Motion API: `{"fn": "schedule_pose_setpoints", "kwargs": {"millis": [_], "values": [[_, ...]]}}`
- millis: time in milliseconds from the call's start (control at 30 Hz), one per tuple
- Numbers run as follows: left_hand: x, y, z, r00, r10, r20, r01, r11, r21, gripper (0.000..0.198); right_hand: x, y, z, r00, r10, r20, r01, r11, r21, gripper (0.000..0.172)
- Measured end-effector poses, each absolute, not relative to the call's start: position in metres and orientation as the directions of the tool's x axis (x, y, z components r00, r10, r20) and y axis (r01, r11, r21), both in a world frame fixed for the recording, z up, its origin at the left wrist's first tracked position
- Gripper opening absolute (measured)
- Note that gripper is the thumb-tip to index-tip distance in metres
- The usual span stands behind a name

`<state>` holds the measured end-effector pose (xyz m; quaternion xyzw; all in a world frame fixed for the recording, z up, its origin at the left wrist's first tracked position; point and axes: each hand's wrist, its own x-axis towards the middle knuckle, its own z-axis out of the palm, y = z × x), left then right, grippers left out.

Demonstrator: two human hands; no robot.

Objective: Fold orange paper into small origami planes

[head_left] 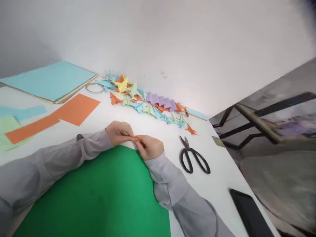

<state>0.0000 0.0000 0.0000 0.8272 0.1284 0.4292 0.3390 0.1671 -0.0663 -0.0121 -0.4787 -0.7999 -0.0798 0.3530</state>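
My left hand (118, 132) and my right hand (149, 147) meet at the far edge of a large green sheet (103, 197) on the white table (160, 126). Both pinch a small folded orange paper piece (137, 139) between their fingertips. Most of the piece is hidden by my fingers. Grey sleeves cover both forearms, which rest across the green sheet.
Black scissors (194, 158) lie right of my right hand. A row of folded paper figures (145, 100) runs along the wall. A stack of coloured sheets (50, 80), a tape ring (94, 87), orange offcuts (61, 115) and a dark phone (249, 212) are also on the table.
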Motion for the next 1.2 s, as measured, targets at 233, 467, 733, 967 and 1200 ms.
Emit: {"fn": "schedule_pose_setpoints", "kwargs": {"millis": [233, 467, 733, 967, 1200], "values": [[-0.003, 0.004, 0.0, 0.562, 0.481, 0.673, 0.055, -0.834, 0.549, 0.01, 0.177, -0.059, -0.013, -0.375, 0.693, 0.616, 0.762, 0.609, -0.221, 0.026], [-0.002, 0.008, -0.006, 0.646, 0.254, 0.72, 0.134, -0.966, 0.221, 0.012, 0.178, -0.06, -0.011, -0.44, 0.614, 0.655, 0.769, 0.635, -0.079, 0.025], [-0.003, 0.003, -0.004, 0.709, 0.224, 0.669, 0.191, -0.974, 0.123, 0.018, 0.174, -0.061, -0.007, -0.523, 0.552, 0.65, 0.779, 0.619, 0.101, 0.033], [-0.003, 0.002, -0.001, 0.727, 0.209, 0.654, 0.202, -0.976, 0.088, 0.021, 0.173, -0.062, -0.007, -0.497, 0.562, 0.661, 0.775, 0.631, 0.046, 0.028], [-0.002, 0.004, -0.005, 0.612, 0.318, 0.724, 0.18, -0.947, 0.264, 0.012, 0.184, -0.057, -0.013, -0.414, 0.622, 0.664, 0.738, 0.657, -0.155, 0.018]]}}
